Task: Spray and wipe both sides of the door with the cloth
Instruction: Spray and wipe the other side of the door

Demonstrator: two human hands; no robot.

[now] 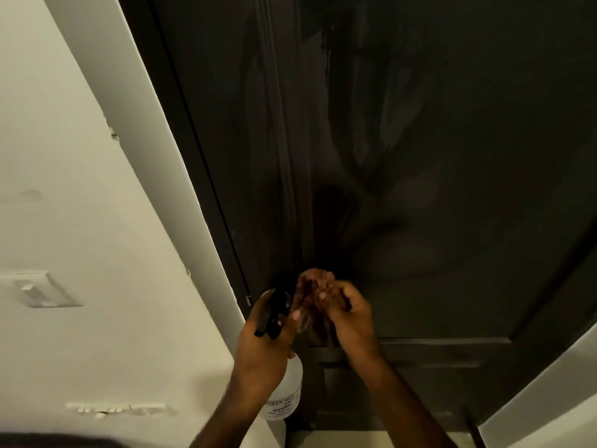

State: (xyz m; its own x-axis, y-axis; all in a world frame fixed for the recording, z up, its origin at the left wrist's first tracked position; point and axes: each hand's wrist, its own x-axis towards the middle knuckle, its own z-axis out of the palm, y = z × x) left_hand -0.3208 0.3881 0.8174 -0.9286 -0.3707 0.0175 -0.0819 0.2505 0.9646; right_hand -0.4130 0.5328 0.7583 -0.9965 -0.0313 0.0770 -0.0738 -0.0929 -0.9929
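A dark, glossy door (pixel 403 140) fills the middle and right of the head view, with wet streaks down its panel. My left hand (pixel 261 337) grips a white spray bottle (pixel 286 392) by its black trigger head, close to the door's left edge. My right hand (pixel 349 318) holds a bunched reddish-brown cloth (pixel 311 302) right beside the nozzle, just in front of the door. Both hands are near the lower rail of the panel.
A white door frame (pixel 155 176) runs diagonally on the left, next to a pale wall carrying a light switch plate (pixel 42 289). Another white frame edge (pixel 549 392) shows at the lower right.
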